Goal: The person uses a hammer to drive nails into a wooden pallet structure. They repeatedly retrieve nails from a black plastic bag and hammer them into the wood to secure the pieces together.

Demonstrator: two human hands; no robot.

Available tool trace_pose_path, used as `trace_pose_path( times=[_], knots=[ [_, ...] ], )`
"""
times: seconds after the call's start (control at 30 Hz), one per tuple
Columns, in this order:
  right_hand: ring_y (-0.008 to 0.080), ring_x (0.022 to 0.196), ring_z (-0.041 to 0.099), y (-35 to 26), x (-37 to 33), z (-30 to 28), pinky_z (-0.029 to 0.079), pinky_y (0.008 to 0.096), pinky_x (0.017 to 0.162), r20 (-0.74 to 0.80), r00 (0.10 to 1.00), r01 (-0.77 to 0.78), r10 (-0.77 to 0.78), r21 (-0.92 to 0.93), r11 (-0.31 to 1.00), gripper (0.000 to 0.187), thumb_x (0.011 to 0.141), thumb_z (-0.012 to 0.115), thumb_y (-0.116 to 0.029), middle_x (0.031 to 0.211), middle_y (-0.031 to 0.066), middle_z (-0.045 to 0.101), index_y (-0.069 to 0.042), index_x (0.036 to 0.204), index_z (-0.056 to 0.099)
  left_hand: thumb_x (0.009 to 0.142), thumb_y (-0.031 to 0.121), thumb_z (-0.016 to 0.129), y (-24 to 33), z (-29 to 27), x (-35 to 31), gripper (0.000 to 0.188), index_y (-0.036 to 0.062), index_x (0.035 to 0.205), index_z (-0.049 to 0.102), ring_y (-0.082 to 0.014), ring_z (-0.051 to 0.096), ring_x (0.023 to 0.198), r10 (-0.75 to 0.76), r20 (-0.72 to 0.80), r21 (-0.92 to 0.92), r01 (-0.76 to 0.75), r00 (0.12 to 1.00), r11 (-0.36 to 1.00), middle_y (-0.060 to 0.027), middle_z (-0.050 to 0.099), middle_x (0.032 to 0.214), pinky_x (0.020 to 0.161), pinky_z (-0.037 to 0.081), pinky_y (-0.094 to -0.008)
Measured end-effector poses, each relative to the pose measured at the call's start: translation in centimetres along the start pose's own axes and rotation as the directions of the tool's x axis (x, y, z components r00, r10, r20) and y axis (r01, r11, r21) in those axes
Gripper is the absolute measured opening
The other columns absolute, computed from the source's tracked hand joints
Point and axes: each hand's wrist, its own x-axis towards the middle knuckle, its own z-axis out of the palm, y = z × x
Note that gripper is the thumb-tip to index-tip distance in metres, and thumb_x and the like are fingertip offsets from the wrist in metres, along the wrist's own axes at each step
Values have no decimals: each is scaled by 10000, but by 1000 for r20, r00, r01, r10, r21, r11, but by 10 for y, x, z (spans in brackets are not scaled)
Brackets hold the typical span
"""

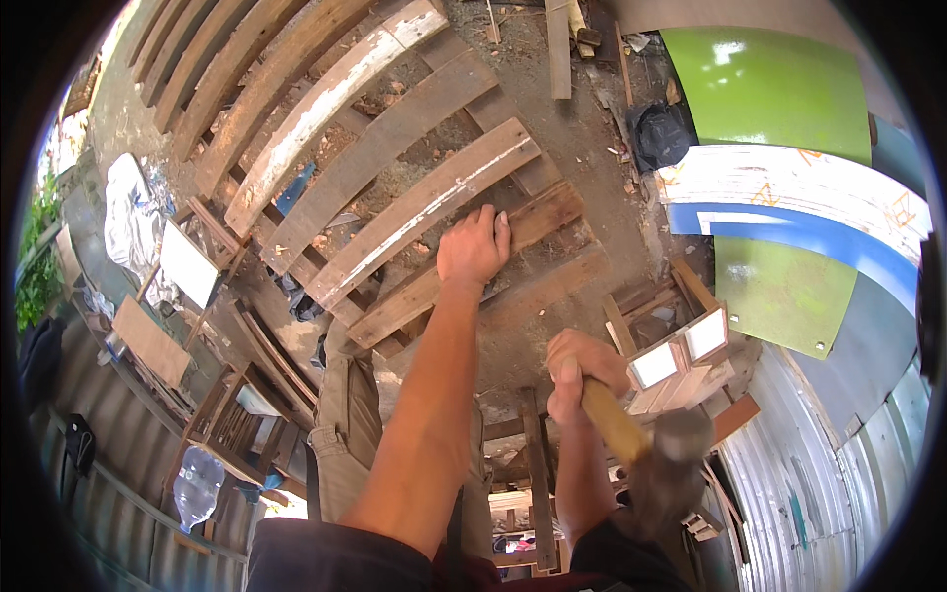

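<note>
My left hand (473, 245) is closed over a brown wooden slat (547, 215), its fingers curled at the far edge. Whether anything small is pinched in them is hidden. That slat lies at the near side of a wide wooden pallet (380, 163) with several spaced slats, some streaked with white paint. Off to the right of the pallet, my right hand (582, 370) grips the wooden handle of a hammer (617, 419). The hammer's metal head is raised toward me and blurred, above my right forearm.
Green panels (769, 94) and a white-and-blue sheet (789, 187) stand at the right, by corrugated metal (794, 474). A dark plastic bag (659, 136) lies near them. Scrap wood with white faces (681, 350) sits beside my right hand. At the left are a plastic bottle (197, 483) and boards (150, 340).
</note>
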Motion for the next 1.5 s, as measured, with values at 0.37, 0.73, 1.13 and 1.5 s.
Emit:
trace_pose_path(
  times=[0.37,0.73,1.13,1.5],
  knots=[
    [91,496,448,54,-21,1,364,294,474,-127,819,-569,560,-316,760,362,949,695,-177,519,12,466,-60,657,517,1021,343,515,-3,6,2,292,74,944,598,-349,703,790,42,-72,-17,-43,997,999,-149,715,884,712,573,-463],
    [115,500,410,107,-62,-4,354,332,478,-220,849,-518,480,-527,674,314,971,641,-157,569,21,496,-6,721,526,1018,341,511,5,5,-18,293,71,929,585,-369,700,790,24,-37,0,-24,999,1000,-159,707,872,705,572,-473],
    [159,569,518,52,-26,-4,387,315,525,-138,986,-141,91,-411,901,247,962,644,-115,640,84,566,-13,761,544,1021,321,504,2,2,-1,277,76,924,591,-350,696,764,51,-78,6,-51,996,999,-142,700,858,691,568,-461],
    [63,520,474,-1,-6,-16,351,261,476,-96,968,-249,234,-208,946,351,998,638,-142,584,-8,512,-79,677,509,1012,315,521,-2,3,-3,273,69,911,581,-354,695,752,57,-103,15,-56,993,998,-146,701,836,690,565,-468]
  ],
)
